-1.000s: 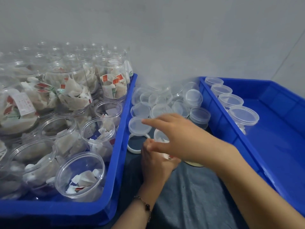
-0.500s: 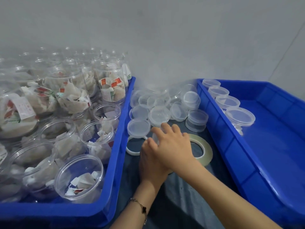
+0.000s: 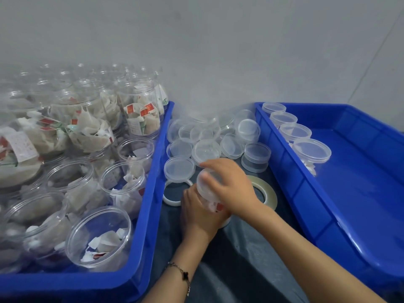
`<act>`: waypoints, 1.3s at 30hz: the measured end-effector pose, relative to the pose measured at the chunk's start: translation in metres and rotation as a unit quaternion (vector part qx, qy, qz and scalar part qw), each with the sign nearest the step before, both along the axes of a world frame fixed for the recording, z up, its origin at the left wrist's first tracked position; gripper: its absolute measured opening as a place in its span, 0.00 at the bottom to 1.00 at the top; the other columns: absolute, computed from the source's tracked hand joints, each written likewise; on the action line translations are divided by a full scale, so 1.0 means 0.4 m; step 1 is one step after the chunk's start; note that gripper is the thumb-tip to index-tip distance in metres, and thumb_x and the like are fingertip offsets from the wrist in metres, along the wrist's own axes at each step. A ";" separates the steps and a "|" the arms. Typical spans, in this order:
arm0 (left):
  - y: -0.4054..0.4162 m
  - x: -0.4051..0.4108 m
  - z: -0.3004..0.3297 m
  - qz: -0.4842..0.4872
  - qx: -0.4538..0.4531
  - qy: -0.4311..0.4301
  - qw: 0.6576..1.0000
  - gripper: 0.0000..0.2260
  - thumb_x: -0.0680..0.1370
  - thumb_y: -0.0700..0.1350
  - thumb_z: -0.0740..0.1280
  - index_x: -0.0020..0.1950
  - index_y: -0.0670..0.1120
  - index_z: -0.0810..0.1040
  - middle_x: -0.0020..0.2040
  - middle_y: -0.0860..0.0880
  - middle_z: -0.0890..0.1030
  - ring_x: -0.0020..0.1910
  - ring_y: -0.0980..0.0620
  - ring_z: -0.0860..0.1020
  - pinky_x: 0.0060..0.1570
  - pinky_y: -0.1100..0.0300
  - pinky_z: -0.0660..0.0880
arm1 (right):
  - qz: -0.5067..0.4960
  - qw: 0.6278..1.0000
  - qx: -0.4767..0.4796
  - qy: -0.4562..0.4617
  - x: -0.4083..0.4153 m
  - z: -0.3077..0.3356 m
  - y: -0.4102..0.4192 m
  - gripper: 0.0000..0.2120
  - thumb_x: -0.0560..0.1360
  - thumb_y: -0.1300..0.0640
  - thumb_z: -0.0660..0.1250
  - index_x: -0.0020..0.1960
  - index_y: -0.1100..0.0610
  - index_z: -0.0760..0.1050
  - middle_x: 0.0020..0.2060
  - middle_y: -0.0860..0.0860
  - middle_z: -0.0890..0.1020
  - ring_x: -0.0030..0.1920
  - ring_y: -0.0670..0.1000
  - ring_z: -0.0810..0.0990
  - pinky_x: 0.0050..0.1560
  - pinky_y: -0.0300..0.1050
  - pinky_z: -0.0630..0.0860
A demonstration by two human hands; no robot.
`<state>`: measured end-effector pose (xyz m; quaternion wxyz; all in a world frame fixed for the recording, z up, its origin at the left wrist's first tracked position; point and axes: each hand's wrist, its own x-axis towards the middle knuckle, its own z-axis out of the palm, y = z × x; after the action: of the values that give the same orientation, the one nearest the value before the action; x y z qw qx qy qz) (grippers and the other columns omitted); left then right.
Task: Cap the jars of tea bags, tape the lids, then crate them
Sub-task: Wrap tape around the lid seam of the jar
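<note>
Since the earlier frame the right hand point(image 3: 231, 186) has drawn back onto the lid point(image 3: 205, 184), gripping it to seat it, while the left hand point(image 3: 200, 213) clasps the jar point(image 3: 213, 204) steady on the worktop between both crates.

A dark cloth surface point(image 3: 238, 259) carries two blue crates point(image 3: 150, 215), loose lids point(image 3: 205, 149) and tape rolls point(image 3: 265, 193).

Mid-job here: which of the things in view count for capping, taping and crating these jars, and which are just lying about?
In play:
jar held in left hand
lid under right hand
spare lids
tape roll
left crate of open jars
right crate with capped jars

Lying about:
bracelet
dark cloth
</note>
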<state>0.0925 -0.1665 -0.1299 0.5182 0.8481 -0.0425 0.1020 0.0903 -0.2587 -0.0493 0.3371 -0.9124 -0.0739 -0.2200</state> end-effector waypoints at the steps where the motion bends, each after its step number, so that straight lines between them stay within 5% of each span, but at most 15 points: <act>1: 0.002 -0.006 0.004 0.005 -0.007 -0.007 1.000 0.42 0.56 0.62 0.76 0.64 0.46 0.68 0.59 0.50 0.72 0.59 0.49 0.72 0.55 0.58 0.70 | -0.018 0.990 0.143 -0.004 0.002 -0.004 -0.019 0.15 0.76 0.46 0.59 0.57 0.49 0.78 0.52 0.40 0.79 0.57 0.42 0.74 0.57 0.36 0.69; 3: 0.006 -0.016 0.014 0.007 -0.017 -0.018 1.000 0.42 0.54 0.65 0.73 0.62 0.45 0.70 0.53 0.54 0.69 0.58 0.48 0.72 0.53 0.60 0.68 | -0.107 0.970 0.216 0.027 0.006 -0.033 -0.074 0.12 0.79 0.52 0.59 0.58 0.53 0.76 0.51 0.40 0.79 0.56 0.45 0.76 0.51 0.33 0.69; 5: 0.008 -0.018 0.015 0.004 -0.007 -0.024 1.000 0.41 0.55 0.63 0.74 0.62 0.44 0.70 0.52 0.55 0.67 0.58 0.48 0.72 0.53 0.61 0.68 | -0.129 0.977 0.072 0.152 -0.005 -0.088 -0.139 0.14 0.80 0.50 0.58 0.60 0.56 0.74 0.53 0.48 0.78 0.58 0.52 0.75 0.51 0.38 0.66; 7: 0.008 -0.018 0.017 0.004 -0.001 -0.022 1.000 0.41 0.55 0.62 0.74 0.63 0.45 0.70 0.52 0.56 0.66 0.59 0.49 0.72 0.54 0.59 0.69 | -0.075 0.951 -0.137 0.266 -0.038 -0.146 -0.187 0.21 0.79 0.44 0.58 0.64 0.57 0.70 0.63 0.52 0.73 0.66 0.55 0.68 0.63 0.44 0.64; 10: 0.006 -0.018 0.019 0.003 -0.006 -0.014 1.000 0.41 0.55 0.62 0.74 0.63 0.46 0.69 0.52 0.56 0.66 0.59 0.50 0.71 0.55 0.60 0.68 | -0.069 0.928 -0.258 0.261 -0.086 -0.184 -0.215 0.30 0.76 0.37 0.59 0.71 0.55 0.64 0.72 0.51 0.65 0.72 0.51 0.62 0.71 0.44 0.54; 15: 0.008 -0.022 0.026 -0.004 -0.016 -0.002 1.000 0.43 0.56 0.63 0.74 0.66 0.46 0.67 0.56 0.55 0.68 0.62 0.49 0.71 0.56 0.62 0.66 | -0.137 0.952 -0.221 0.161 -0.154 -0.141 -0.210 0.17 0.76 0.38 0.57 0.52 0.50 0.70 0.47 0.47 0.79 0.48 0.49 0.77 0.47 0.45 0.71; 20: 0.013 -0.057 0.041 -0.022 -0.036 -0.019 0.999 0.58 0.59 0.62 0.77 0.77 0.43 0.47 0.75 0.42 0.53 0.74 0.45 0.54 0.72 0.49 0.58 | -0.160 0.983 0.008 0.094 -0.244 -0.112 -0.209 0.09 0.75 0.44 0.61 0.40 0.47 0.68 0.28 0.45 0.75 0.30 0.45 0.74 0.29 0.40 0.67; 23: 0.025 -0.106 0.031 0.014 0.054 -0.292 0.955 0.30 0.71 0.54 0.71 0.66 0.43 0.66 0.63 0.41 0.71 0.62 0.44 0.69 0.61 0.49 0.69 | -0.142 0.986 0.051 0.077 -0.281 -0.116 -0.197 0.07 0.74 0.47 0.63 0.39 0.47 0.69 0.27 0.45 0.76 0.33 0.42 0.76 0.27 0.36 0.67; 25: 0.016 -0.142 0.042 -0.058 0.060 -0.370 0.925 0.16 0.74 0.47 0.65 0.60 0.45 0.71 0.56 0.45 0.77 0.55 0.48 0.73 0.54 0.50 0.72 | -0.127 0.987 0.057 0.079 -0.296 -0.118 -0.188 0.07 0.74 0.47 0.64 0.40 0.46 0.69 0.28 0.46 0.76 0.33 0.42 0.76 0.27 0.36 0.69; 28: -0.021 -0.181 0.056 -0.156 0.083 -0.366 0.914 0.17 0.77 0.44 0.62 0.64 0.42 0.75 0.62 0.43 0.78 0.62 0.50 0.73 0.63 0.56 0.69 | -0.108 0.990 0.030 0.091 -0.309 -0.122 -0.171 0.07 0.73 0.45 0.64 0.40 0.46 0.69 0.28 0.47 0.77 0.31 0.44 0.76 0.29 0.39 0.69; 32: -0.046 -0.203 0.065 -0.218 0.071 -0.210 0.950 0.21 0.81 0.48 0.59 0.74 0.49 0.62 0.72 0.57 0.62 0.71 0.64 0.58 0.71 0.65 0.56 | -0.107 0.990 0.001 0.087 -0.320 -0.130 -0.161 0.13 0.70 0.37 0.59 0.39 0.46 0.68 0.28 0.47 0.77 0.28 0.45 0.75 0.28 0.39 0.68; 35: -0.036 -0.198 0.057 -0.202 0.060 -0.182 0.961 0.15 0.79 0.42 0.65 0.66 0.47 0.77 0.67 0.55 0.73 0.66 0.62 0.70 0.66 0.72 0.60 | -0.105 0.991 -0.022 0.078 -0.324 -0.138 -0.162 0.14 0.70 0.36 0.59 0.40 0.46 0.69 0.27 0.46 0.76 0.28 0.44 0.74 0.28 0.37 0.67; 39: -0.026 -0.198 0.061 -0.144 0.067 -0.204 0.966 0.09 0.71 0.43 0.70 0.50 0.46 0.85 0.50 0.52 0.84 0.49 0.57 0.81 0.52 0.65 0.74 | -0.106 0.990 -0.027 0.087 -0.324 -0.144 -0.158 0.12 0.69 0.36 0.60 0.42 0.44 0.68 0.30 0.45 0.77 0.30 0.44 0.76 0.31 0.41 0.73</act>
<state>0.0135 -0.1768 -0.1055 0.4497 0.8269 -0.2758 0.1946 -0.0392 -0.3221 -0.1068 0.2925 -0.9394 0.0475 -0.1722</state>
